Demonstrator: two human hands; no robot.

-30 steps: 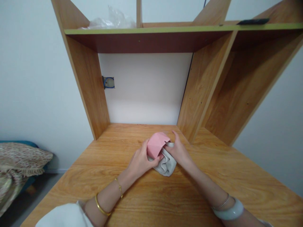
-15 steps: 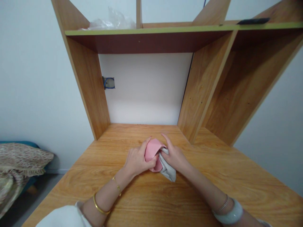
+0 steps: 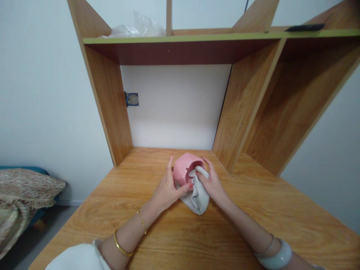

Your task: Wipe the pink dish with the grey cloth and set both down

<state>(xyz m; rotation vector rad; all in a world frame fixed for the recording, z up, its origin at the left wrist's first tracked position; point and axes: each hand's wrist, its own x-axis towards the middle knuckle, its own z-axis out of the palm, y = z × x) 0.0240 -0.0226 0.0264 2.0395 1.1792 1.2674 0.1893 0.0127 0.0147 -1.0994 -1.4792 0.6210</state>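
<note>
The pink pot is cupped at its left side by the left hand, over the surface, while a fold of grey cloth is gripped by the right hand at the pot's tilted mouth. The handling is judged to be midway: part of the cloth is tucked inside the pot, the rest is left hanging at its near side, and inner coverage cannot be told. Room is offered left and right of the pot, but movement is bounded behind it by the back panel and, right-rear, by the wooden divider.
</note>
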